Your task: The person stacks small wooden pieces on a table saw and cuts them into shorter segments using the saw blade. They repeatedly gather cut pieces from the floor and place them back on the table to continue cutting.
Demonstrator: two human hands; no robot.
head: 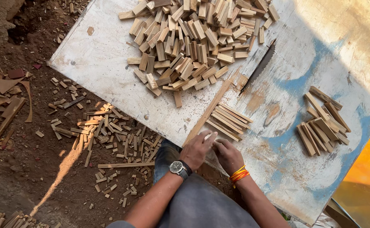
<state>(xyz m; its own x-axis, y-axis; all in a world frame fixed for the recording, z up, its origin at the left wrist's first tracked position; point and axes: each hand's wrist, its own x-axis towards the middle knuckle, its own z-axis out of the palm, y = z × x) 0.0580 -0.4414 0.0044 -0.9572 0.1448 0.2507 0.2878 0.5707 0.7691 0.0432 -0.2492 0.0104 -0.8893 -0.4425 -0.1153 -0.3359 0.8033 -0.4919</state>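
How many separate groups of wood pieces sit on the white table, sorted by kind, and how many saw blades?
Heap of short blocks: 1
Bundle of thin strips by the hands: 1
Stack of longer slats at the right: 1
Long guide batten: 1
Saw blade in the table slot: 1
Total: 5

Block pile (195, 40) cut off at top edge; fingertips (213, 142) hidden.

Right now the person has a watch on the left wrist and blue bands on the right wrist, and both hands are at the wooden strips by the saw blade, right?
Not quite. In the head view the bands on the right wrist are orange and yellow, not blue. The rest holds: the watch sits on the left wrist, and the left hand and right hand are at the wooden strips near the saw blade.
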